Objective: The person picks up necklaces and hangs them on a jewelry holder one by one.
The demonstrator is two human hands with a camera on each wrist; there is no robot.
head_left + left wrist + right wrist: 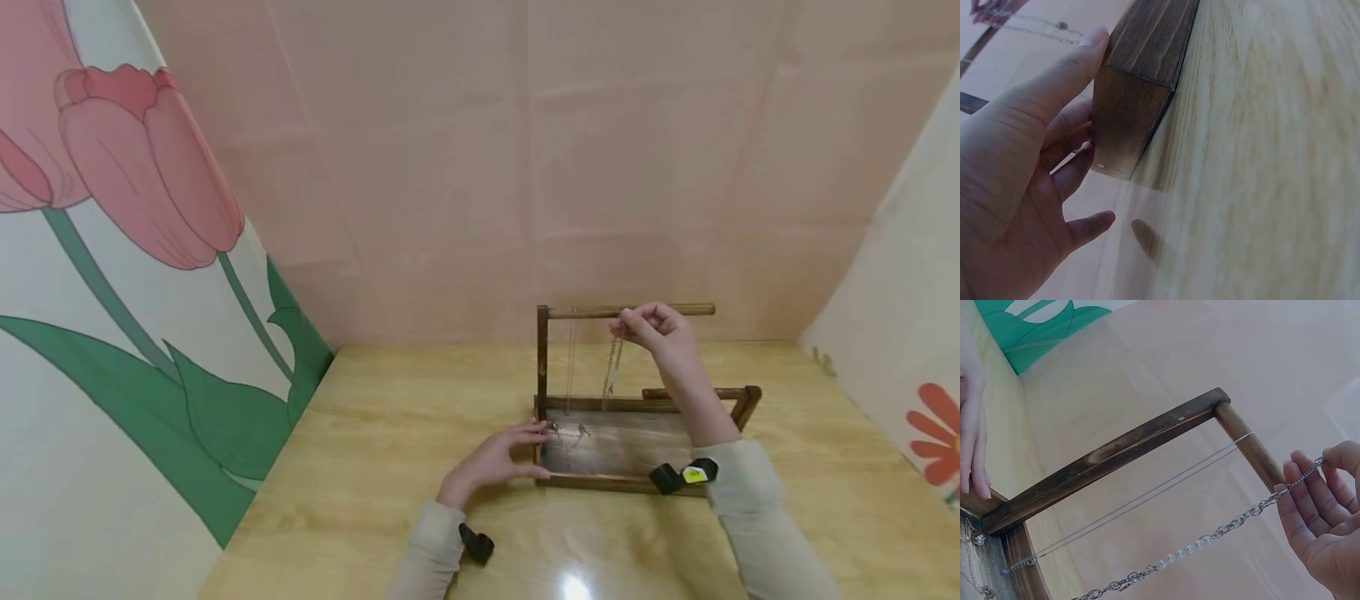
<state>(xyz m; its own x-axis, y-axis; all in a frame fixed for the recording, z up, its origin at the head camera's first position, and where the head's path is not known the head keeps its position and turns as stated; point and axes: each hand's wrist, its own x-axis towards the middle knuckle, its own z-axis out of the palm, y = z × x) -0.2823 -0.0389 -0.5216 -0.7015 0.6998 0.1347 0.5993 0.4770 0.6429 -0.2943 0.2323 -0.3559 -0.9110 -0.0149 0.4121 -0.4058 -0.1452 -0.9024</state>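
A dark wooden jewelry stand (542, 358) has a top rod (693, 309) above a shallow tray (630, 446). My right hand (667, 337) pinches the end of a silver chain necklace (1247, 514) between thumb and forefinger at the rod. Pearl-like beads sit midway along this chain, which hangs down over the tray. Nearer the post, a thin double-strand necklace (1160, 486) loops over the rod. My left hand (498, 454) holds the tray's left end, thumb at the front corner and fingers toward the back. Small chain jewelry (581, 432) lies inside the tray.
A lower, shorter bar (697, 392) rises at the stand's right end. The light wood table (390, 417) extends on both sides. Behind it hangs a pink cloth backdrop (435, 167), with flower-printed panels (150, 167) left and right.
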